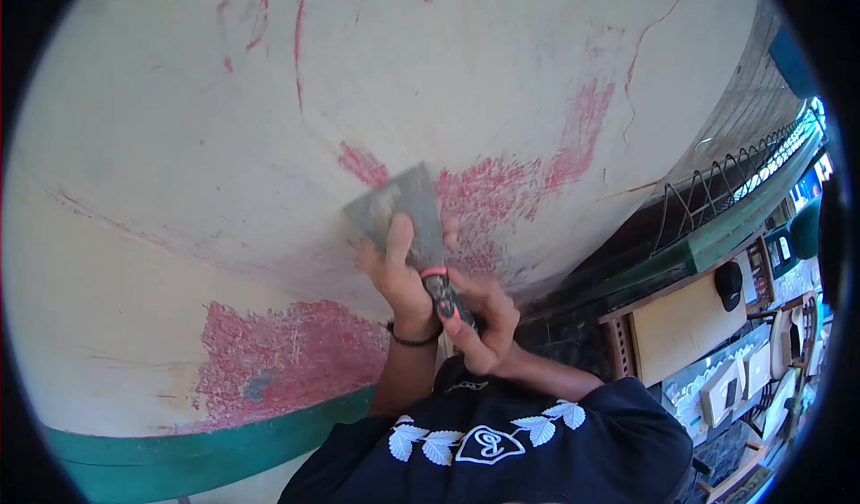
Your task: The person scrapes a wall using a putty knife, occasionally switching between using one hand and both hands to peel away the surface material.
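A wide-bladed scraper (414,195) with a black and red handle is held in front of a cream-white wall (179,146). My right hand (488,320) is wrapped around the handle. My left hand (399,280), with a dark bracelet at the wrist, grips the blade, its thumb lying along the near face. Other left-hand fingers are partly hidden behind the metal. Rough red patches show where the paint is gone: one (502,186) right of the blade, another larger one (296,356) at lower left. The blade overlaps the wall between them in this view.
A green band (134,464) runs along the wall at lower left. Thin cracks mark the wall's upper part. To the right are a green ledge with wire coils (726,190), a cream padded surface (685,325) with a black cap (728,284), and a cluttered table (690,387).
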